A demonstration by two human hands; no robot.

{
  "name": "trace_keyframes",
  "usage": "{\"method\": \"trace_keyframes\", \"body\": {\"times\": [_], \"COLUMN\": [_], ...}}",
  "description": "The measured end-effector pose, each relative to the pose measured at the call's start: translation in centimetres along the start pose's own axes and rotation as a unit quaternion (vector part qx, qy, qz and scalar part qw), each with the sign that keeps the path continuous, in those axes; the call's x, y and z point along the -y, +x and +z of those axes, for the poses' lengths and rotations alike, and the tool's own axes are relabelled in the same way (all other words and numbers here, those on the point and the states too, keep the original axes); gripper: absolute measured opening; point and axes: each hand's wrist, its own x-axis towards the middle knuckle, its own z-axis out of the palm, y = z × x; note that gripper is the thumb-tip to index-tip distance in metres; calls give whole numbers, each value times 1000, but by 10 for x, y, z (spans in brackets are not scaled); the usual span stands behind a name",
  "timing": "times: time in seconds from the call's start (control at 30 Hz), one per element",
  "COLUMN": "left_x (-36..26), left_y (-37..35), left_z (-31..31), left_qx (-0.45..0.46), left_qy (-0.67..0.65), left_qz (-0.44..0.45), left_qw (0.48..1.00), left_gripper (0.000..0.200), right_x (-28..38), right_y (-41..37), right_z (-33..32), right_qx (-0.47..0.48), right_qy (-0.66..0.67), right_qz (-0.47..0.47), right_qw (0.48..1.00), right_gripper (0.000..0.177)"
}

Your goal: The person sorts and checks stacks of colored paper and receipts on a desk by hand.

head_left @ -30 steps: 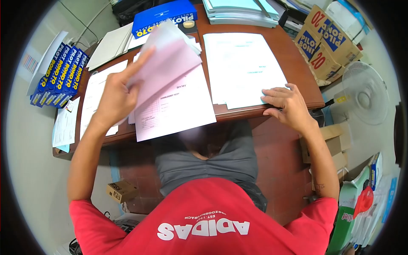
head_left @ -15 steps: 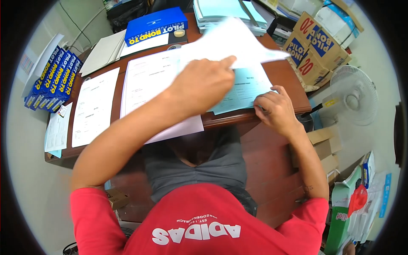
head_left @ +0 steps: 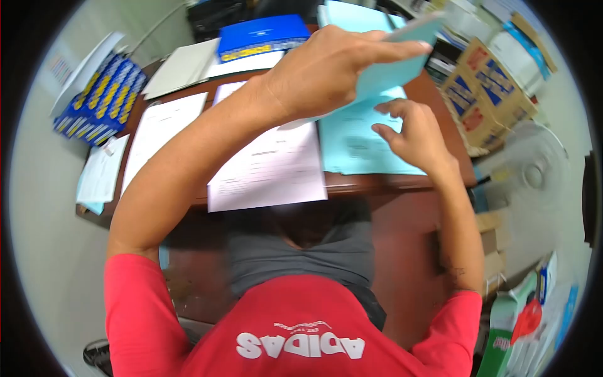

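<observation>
My left hand reaches across the desk, closed on a light blue sheet of paper that stands raised and curved. Part of that sheet is hidden behind my fingers. Below it lie light blue printed forms at the desk's front edge. My right hand is over their right side, thumb and fingers apart, with nothing seen between them. Left of the blue forms, a pale pink printed form sticks out past the front edge, partly under my left forearm.
White printed forms lie farther left on the desk. At the back are a blue paper ream box and a stack of blue sheets. Blue reams stand far left. To the right are cardboard boxes and a fan.
The raised white sheet is gone from my left hand, which now holds a blue one farther back and right. My right hand has moved up from the edge, fingers spreading. The view shifted slightly.
</observation>
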Motion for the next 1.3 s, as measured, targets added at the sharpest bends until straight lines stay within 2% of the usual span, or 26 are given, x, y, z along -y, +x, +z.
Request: {"method": "trace_keyframes", "body": {"times": [0.03,0.07,0.1,0.13,0.17,0.2,0.23,0.3,0.37,0.43,0.5,0.53,0.6,0.63,0.7,0.77,0.8,0.87,0.9,0.97,1.07,1.1,1.13,1.2,1.27,1.3], "left_x": [-3,-8,-11,-14,-16,-12,-14,-8,3,14,17,12,-1,-9,-17,-19,-24,-28,-31,-33,-29,-31,-31,-22,-18,-19], "left_y": [-3,-9,-19,-32,-46,-65,-83,-129,-189,-254,-316,-334,-356,-360,-362,-359,-349,-348,-346,-339,-334,-323,-316,-322,-321,-319], "left_z": [-22,-44,-65,-88,-110,-128,-149,-181,-204,-214,-210,-209,-209,-207,-208,-214,-219,-220,-220,-219,-219,-220,-219,-220,-221,-221], "left_qx": [17,75,81,106,134,99,114,103,108,127,161,179,195,210,224,216,230,190,153,155,196,216,235,251,268,262], "left_qy": [10,20,40,150,255,301,341,370,388,386,377,359,340,320,298,258,203,177,151,150,158,126,93,107,118,142], "left_qz": [27,11,-4,24,52,94,82,37,-38,-100,-176,-195,-219,-259,-304,-328,-411,-393,-372,-363,-408,-477,-543,-505,-464,-457], "left_qw": [999,997,996,983,956,944,930,922,915,908,895,895,894,887,877,883,859,882,903,906,878,842,801,819,836,838], "left_gripper": [61,48,48,39,31,37,23,19,25,18,7,4,5,7,10,8,9,17,25,30,28,26,25,23,22,22], "right_x": [8,17,25,39,54,68,80,121,188,221,249,250,256,257,258,260,259,259,258,256,256,256,256,252,248,241], "right_y": [19,38,60,87,101,115,127,133,117,89,65,56,49,51,58,63,66,67,68,71,72,73,74,74,73,70], "right_z": [8,16,26,37,46,65,86,136,164,215,230,244,258,255,242,242,242,242,242,242,238,240,242,237,212,202], "right_qx": [-15,-55,-96,-154,-170,-147,-124,-204,-116,-105,112,116,12,18,173,161,130,63,63,80,106,102,110,114,149,147], "right_qy": [-22,-12,-2,22,11,38,62,52,162,134,148,149,144,146,73,44,123,270,269,284,292,291,291,291,293,291], "right_qz": [-33,-74,-113,-191,-184,-193,-201,-325,-283,-338,-315,-318,-375,-379,-338,-341,-311,-240,-240,-179,-139,-138,-127,-113,-113,-110], "right_qw": [999,996,989,969,968,969,970,922,938,926,931,929,916,914,922,925,934,930,931,939,940,941,942,943,938,939], "right_gripper": [34,35,35,36,31,32,33,34,37,45,45,45,30,30,14,10,8,12,12,8,10,10,18,27,53,53]}}
